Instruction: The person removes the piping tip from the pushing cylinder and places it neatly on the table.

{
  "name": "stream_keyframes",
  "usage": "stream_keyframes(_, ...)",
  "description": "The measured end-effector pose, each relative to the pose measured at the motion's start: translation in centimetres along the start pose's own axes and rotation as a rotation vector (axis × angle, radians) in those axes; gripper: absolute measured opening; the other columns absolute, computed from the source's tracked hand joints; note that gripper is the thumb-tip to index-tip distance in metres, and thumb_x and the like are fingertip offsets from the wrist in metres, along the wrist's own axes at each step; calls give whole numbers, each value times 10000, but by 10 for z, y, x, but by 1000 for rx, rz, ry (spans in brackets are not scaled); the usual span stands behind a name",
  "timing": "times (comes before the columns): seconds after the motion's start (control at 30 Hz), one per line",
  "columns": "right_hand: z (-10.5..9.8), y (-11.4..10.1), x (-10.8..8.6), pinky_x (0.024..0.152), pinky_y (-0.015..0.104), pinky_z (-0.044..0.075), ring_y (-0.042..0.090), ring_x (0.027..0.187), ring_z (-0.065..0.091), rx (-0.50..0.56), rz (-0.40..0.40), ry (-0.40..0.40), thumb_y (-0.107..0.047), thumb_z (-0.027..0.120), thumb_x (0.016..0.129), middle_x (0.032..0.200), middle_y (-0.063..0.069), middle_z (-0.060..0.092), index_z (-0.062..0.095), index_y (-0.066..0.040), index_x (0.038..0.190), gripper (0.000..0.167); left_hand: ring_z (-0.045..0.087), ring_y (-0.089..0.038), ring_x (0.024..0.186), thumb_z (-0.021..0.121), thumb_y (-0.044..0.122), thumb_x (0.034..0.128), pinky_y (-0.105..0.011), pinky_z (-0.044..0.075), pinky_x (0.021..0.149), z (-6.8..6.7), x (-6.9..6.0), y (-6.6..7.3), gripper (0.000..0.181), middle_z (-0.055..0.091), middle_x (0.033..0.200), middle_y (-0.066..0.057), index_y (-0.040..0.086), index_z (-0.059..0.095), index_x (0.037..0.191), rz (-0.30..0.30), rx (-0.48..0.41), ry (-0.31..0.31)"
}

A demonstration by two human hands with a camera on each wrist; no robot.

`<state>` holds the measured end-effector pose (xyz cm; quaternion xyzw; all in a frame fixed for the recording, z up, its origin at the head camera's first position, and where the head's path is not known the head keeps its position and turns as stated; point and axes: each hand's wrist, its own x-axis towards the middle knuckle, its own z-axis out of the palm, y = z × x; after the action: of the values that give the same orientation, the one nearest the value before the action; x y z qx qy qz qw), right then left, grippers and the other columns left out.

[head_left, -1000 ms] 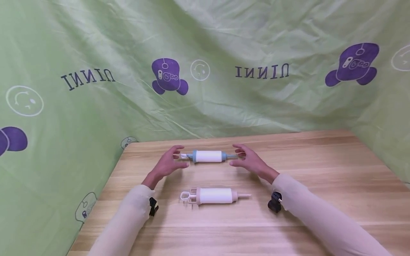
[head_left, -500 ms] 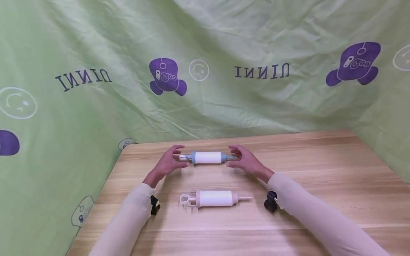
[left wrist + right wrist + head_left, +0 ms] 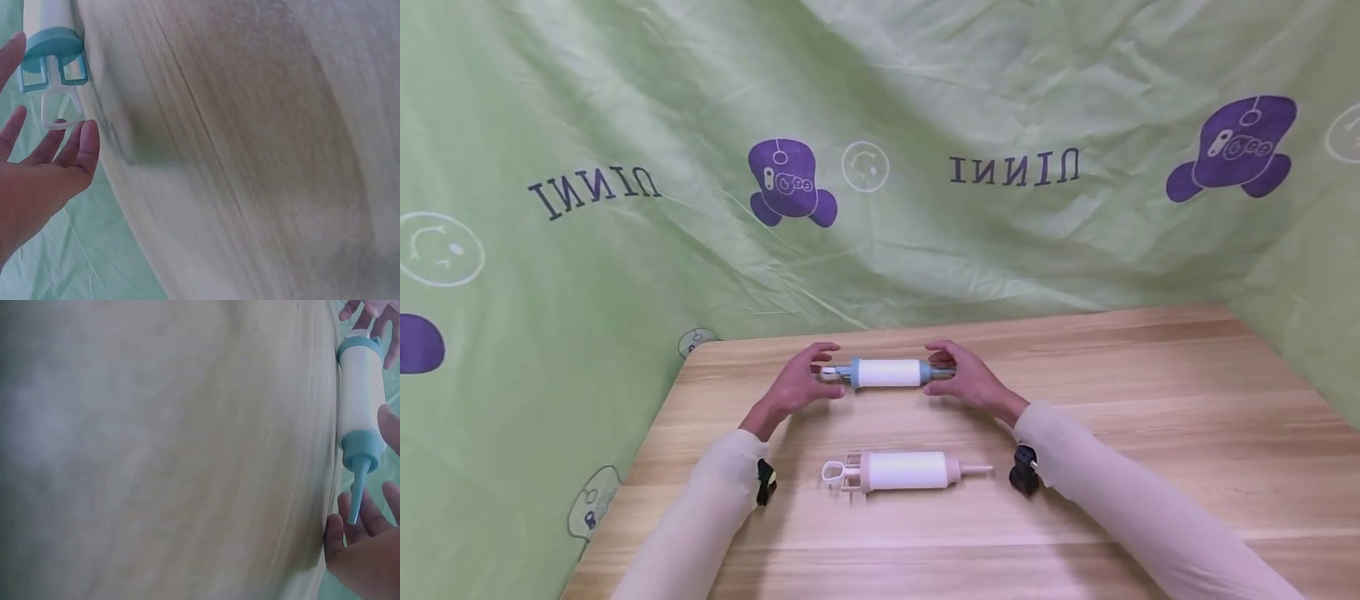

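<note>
A blue-and-white syringe-like tube [image 3: 889,372] lies crosswise near the table's back edge. My left hand [image 3: 793,385] is at its handle end, thumb and fingers spread around the white loop handle [image 3: 45,112]; the left wrist view shows fingertips close to the loop, contact unclear. At the nozzle end is my right hand [image 3: 973,382], its fingers parted around the blue nozzle [image 3: 358,487], with no firm grip visible. Nearer me lies a pink-and-white tube [image 3: 908,471] of the same shape, its loop handle on the left, touched by neither hand.
The wooden table [image 3: 1135,400] extends to the right of both tubes. Behind it and along its sides hangs a green curtain [image 3: 925,242] with purple prints. Dark wrist cameras are strapped at both sleeves.
My right hand has moved left, closer to the blue tube's body. My left hand has hardly moved, staying around the handle end. Both tubes appear slightly lower in the head view.
</note>
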<state>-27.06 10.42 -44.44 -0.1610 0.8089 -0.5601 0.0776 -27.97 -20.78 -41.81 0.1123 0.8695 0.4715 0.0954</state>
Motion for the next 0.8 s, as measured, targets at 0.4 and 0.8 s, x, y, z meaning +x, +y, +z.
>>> stream_keyframes(0.4, -3, -3, 1, 1036, 486, 420, 372, 1170, 572, -63, 37, 20, 25, 784, 827, 1227, 220, 625, 533, 63, 1334, 567, 489, -418, 1257, 836, 0, 774, -517, 436, 1007, 10, 10, 3, 758, 461, 1423, -282, 50, 476, 1438, 10, -9, -7)
stream_keyframes(0.8, -1, 1, 8, 958, 432, 488, 322, 1080, 628, -128, 27, 34, 13, 765, 850, 1120, 172, 679, 628, 54, 1214, 390, 526, -386, 1212, 822, -4, 792, -508, 431, 1012, 13, 14, 3, 682, 562, 1308, -252, 45, 512, 1398, 8, 21, -20)
